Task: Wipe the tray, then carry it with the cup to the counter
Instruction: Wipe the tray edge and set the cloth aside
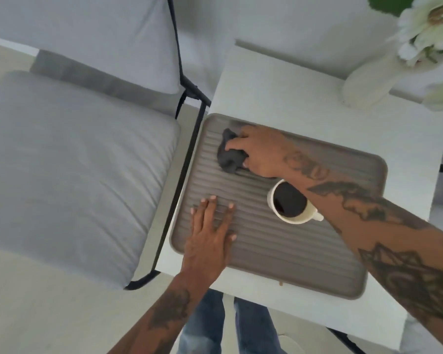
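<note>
Grey chair (69,159) sitting just left of the white table (304,103). Left hand (207,241) lying flat on the ribbed tray (279,251), fingers spread. Right hand (261,154) gripping a dark cloth (228,157) near the tray's far-left corner. Cup (290,201) holding dark liquid, handle partly hidden by the forearm. Tray's left rim reaching the table edge. Vase (368,83) cut off at right.

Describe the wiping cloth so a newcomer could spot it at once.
Find the white side table beside the grey chair; a ridged taupe tray lies on it. At the tray's far left corner, the right hand presses a crumpled dark grey cloth, the only soft item there.
</note>
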### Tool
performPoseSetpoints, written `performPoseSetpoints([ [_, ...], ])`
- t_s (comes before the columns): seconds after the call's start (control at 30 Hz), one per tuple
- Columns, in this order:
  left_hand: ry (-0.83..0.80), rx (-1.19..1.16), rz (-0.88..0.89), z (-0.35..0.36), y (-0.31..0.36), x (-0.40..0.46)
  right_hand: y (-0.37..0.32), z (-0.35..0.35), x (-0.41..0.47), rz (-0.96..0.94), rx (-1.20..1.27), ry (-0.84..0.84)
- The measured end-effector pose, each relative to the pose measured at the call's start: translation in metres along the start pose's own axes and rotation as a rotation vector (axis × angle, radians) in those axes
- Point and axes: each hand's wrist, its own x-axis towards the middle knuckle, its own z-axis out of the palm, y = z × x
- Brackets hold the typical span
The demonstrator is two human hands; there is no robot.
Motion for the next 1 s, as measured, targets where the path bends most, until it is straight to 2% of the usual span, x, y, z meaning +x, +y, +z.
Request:
performPoseSetpoints([
  [0.13,0.005,0.042,0.008,0.005,0.0,0.0,-0.026,0.029,0.016,-0.022,0.072,0.019],
  [0.3,0.025,0.052,0.012,0.008,-0.001,0.001,-0.069,0.032,0.024,-0.005,-0.079,0.092],
  [0.4,0.01,0.046,0.01,0.009,-0.003,0.0,-0.066,0.031,0.02,0.019,-0.023,0.087],
  [0.5,-0.009,0.06,0.008,0.008,-0.004,0.001,-0.038,0.025,0.007,0.074,0.015,0.068],
  [0.7,-0.033,0.038,0.012,0.004,-0.003,0.002,0.053,-0.014,-0.048,0.349,0.017,-0.103],
  [0.87,-0.051,0.045,0.024,0.004,-0.005,0.002,0.121,-0.033,-0.146,0.553,0.251,-0.013],
  [1.0,-0.086,0.07,0.024,0.003,-0.006,0.002,0.145,-0.001,-0.256,0.824,0.554,0.187],
])
